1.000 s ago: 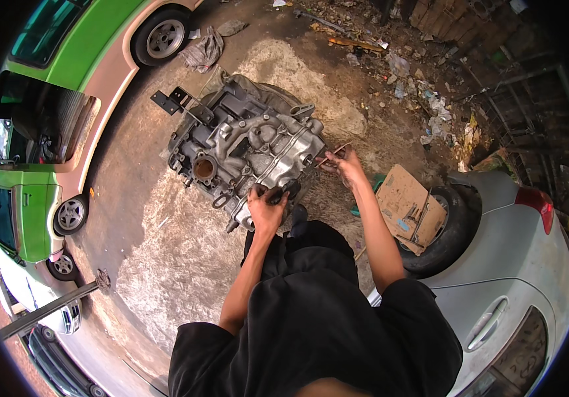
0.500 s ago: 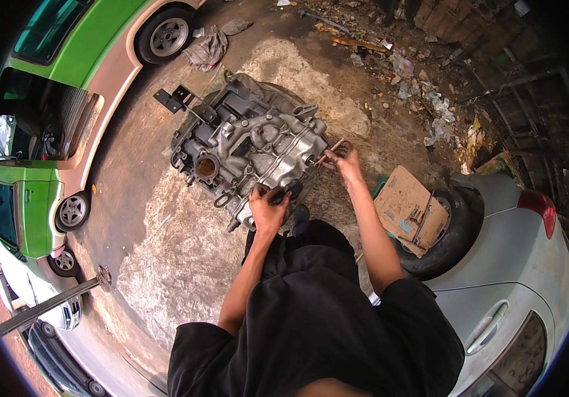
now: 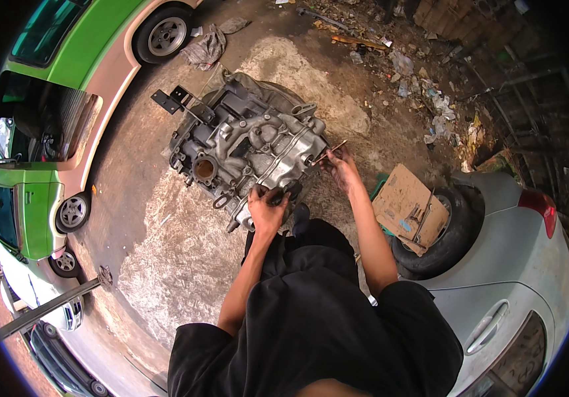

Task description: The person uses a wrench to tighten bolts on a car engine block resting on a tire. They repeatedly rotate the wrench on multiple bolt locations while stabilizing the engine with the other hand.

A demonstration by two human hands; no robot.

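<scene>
A grey metal engine (image 3: 258, 142) sits on the ground in front of me, its cast intake manifold (image 3: 248, 132) and a round brownish opening (image 3: 205, 169) facing up. At its near edge my left hand (image 3: 268, 210) is closed around a dark rounded part (image 3: 276, 196), which the fingers partly hide. My right hand (image 3: 343, 171), at the engine's right end, pinches a thin rod-like metal tool (image 3: 331, 151). The tool's inner end points at the side of the ribbed cover; whether it engages a bolt there is too small to tell.
At right a cardboard piece (image 3: 400, 198) with several tools lies on a tyre (image 3: 453, 245) beside a silver car (image 3: 529, 264). A green van (image 3: 66, 49) stands at left. Cloth (image 3: 205, 49) and litter (image 3: 440, 109) lie on the far ground.
The tool in my right hand has turned, and the fingers around it have shifted lower. My left hand stays at the same dark part.
</scene>
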